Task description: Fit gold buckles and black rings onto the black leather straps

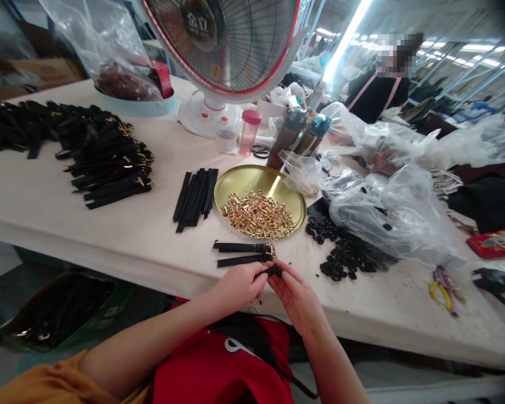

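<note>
Near the table's front edge, both hands meet on a small black strap piece [273, 271]. My left hand [244, 285] pinches its left side, thumb and fingers closed. On the other side, the fingers of my right hand [295, 293] close around its right end. Most of this piece is hidden by the fingers. Just beyond the hands lie black straps [239, 247] with gold buckles [271, 251] at their right ends. Behind them, a round gold tray [231, 180] bears a heap of small gold buckles [257, 214]. Left of the tray is a bundle of plain black straps [196, 196].
Many buckled black straps [109, 163] are piled at left. Black loops [340, 255] and clear plastic bags [387, 207] lie at right, near yellow-handled snips [441, 292]. A fan [225, 45], a pink-lidded cup [249, 133] and bottles [287, 137] stand behind. Another person [376, 92] is farther back.
</note>
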Action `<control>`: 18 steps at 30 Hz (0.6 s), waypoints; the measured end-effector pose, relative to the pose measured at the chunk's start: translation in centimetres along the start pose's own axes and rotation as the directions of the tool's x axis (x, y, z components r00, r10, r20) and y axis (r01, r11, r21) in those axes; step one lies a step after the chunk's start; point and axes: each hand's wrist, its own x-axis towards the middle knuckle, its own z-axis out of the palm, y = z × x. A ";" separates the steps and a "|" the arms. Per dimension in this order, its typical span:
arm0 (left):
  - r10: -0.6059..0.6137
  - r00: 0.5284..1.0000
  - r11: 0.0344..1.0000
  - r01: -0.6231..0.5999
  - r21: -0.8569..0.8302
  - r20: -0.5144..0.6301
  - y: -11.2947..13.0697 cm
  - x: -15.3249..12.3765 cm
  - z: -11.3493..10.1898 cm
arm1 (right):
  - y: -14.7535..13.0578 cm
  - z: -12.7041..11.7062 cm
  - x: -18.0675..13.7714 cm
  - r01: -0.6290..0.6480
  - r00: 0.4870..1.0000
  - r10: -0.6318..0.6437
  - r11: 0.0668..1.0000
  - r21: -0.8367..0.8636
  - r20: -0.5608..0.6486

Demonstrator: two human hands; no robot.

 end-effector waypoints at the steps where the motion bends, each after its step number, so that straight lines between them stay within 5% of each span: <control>1: -0.029 0.999 0.997 0.030 -0.070 0.023 -0.1 0.1 0.3 | 0.4 0.3 0.1 0.041 0.999 -0.041 0.999 0.004 -0.024; 4: -0.088 0.995 0.970 0.094 -0.223 0.040 -0.4 0.4 1.6 | 1.6 1.0 0.4 0.165 0.982 -0.167 0.986 -0.031 -0.085; 7: -0.111 0.992 0.928 0.124 -0.351 0.058 -0.6 0.4 2.4 | 2.4 1.4 0.3 0.289 0.939 -0.329 0.914 -0.286 -0.101; 11: -0.120 0.979 0.876 0.182 -0.447 0.165 -0.1 0.3 1.8 | 2.3 0.8 -0.1 0.488 0.818 -0.567 0.599 -0.635 0.094; 14: -0.083 0.983 0.942 0.131 -0.309 0.165 0.3 0.2 1.0 | 2.2 0.1 -0.3 0.565 0.761 -0.605 0.438 -0.699 0.236; 18: -0.021 0.999 1.000 0.020 -0.015 -0.024 0.6 -0.2 0.9 | 2.4 -0.3 -0.3 0.576 0.731 -0.631 0.367 -0.731 0.260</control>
